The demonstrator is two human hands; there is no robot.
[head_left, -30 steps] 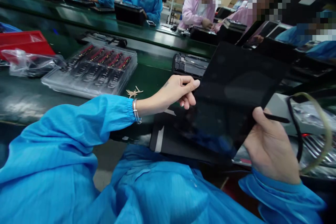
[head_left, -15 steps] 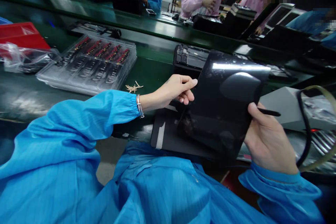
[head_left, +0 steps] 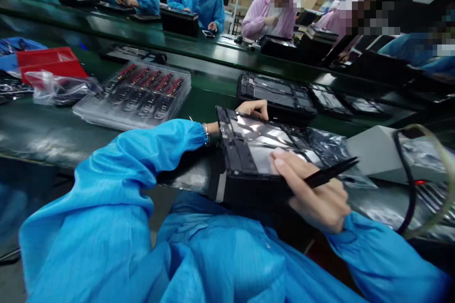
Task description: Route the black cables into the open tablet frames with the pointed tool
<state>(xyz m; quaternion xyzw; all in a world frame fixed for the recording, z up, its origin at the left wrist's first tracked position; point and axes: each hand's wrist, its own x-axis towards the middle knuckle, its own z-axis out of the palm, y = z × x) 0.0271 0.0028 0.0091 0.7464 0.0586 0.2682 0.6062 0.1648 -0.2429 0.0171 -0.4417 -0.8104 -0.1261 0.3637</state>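
An opened tablet (head_left: 245, 151) is tilted in front of me, its inner side with black frame, cables and shiny silver areas facing up. My left hand (head_left: 254, 109) is at its far edge with curled fingers, partly hidden behind it, and appears to hold it there. My right hand (head_left: 316, 194) is closed on black tweezers (head_left: 334, 173), which point out to the right. Its fingertips rest on the tablet's silver inner surface. Under the tablet lies a dark pad with a pale strip of tape (head_left: 221, 188), mostly covered.
Left stands a clear plastic tray (head_left: 142, 92) of small red and black parts, beside a red bin (head_left: 53, 64) and a plastic bag (head_left: 60, 87). More opened tablets (head_left: 277, 92) lie beyond. A grey box (head_left: 377, 151) with a cable stands right. Co-workers sit across the bench.
The tablet has turned from its glossy black side to its inner side and now lies flatter. My right hand moved left onto it; my left hand shifted to its far edge.
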